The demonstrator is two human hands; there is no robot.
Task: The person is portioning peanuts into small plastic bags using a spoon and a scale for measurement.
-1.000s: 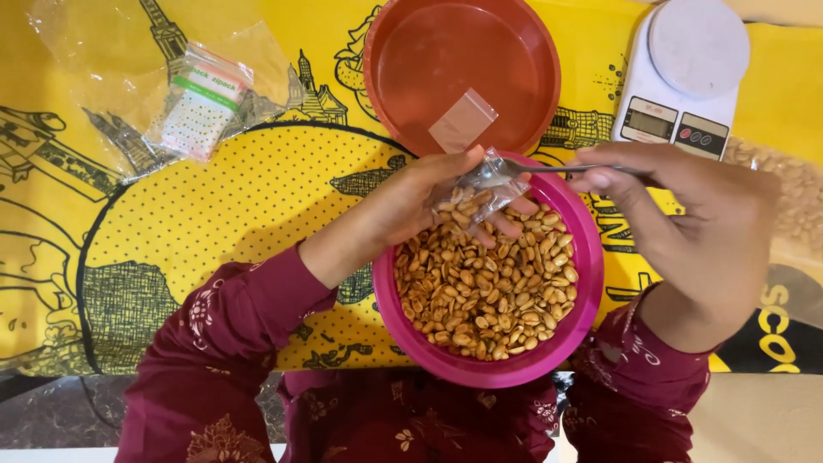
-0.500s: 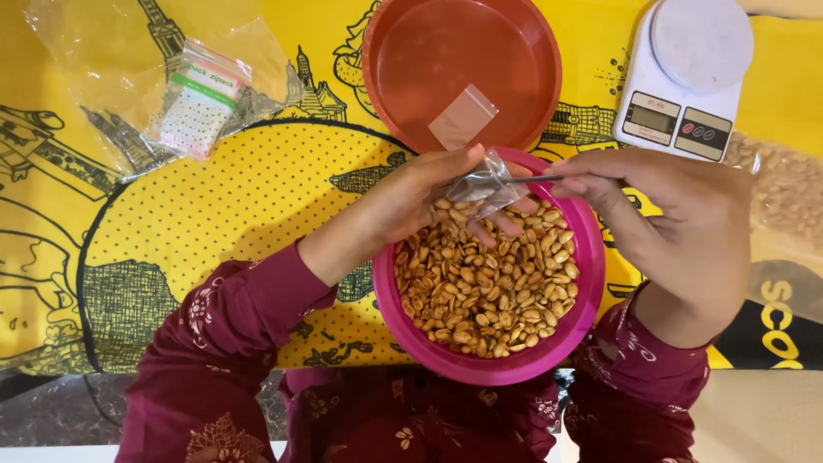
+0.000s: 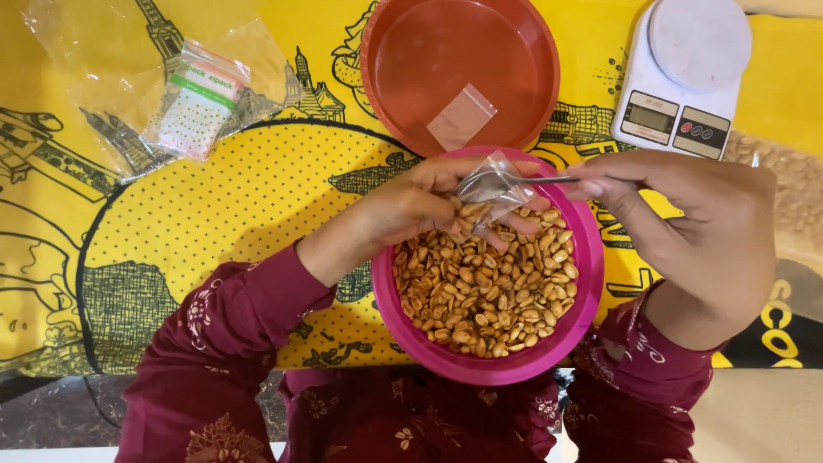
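Note:
A pink bowl (image 3: 579, 317) full of roasted peanuts (image 3: 480, 291) sits in front of me. Over its far rim my left hand (image 3: 411, 206) holds a small clear plastic bag (image 3: 484, 184) partly filled with peanuts. My right hand (image 3: 686, 214) grips a metal spoon (image 3: 549, 179) whose tip reaches into the bag's mouth. An orange-red bowl (image 3: 523, 51) stands just behind, holding one empty clear bag (image 3: 461, 117).
A white kitchen scale (image 3: 681, 77) stands at the back right. A pack of small zip bags (image 3: 197, 107) lies on crumpled clear plastic at the back left. A yellow printed cloth (image 3: 214, 214) covers the table. More peanuts in a bag (image 3: 789, 180) show at the right edge.
The spoon has gone into the bag's mouth and my right hand shifted slightly. The left hand keeps the bag over the pink bowl.

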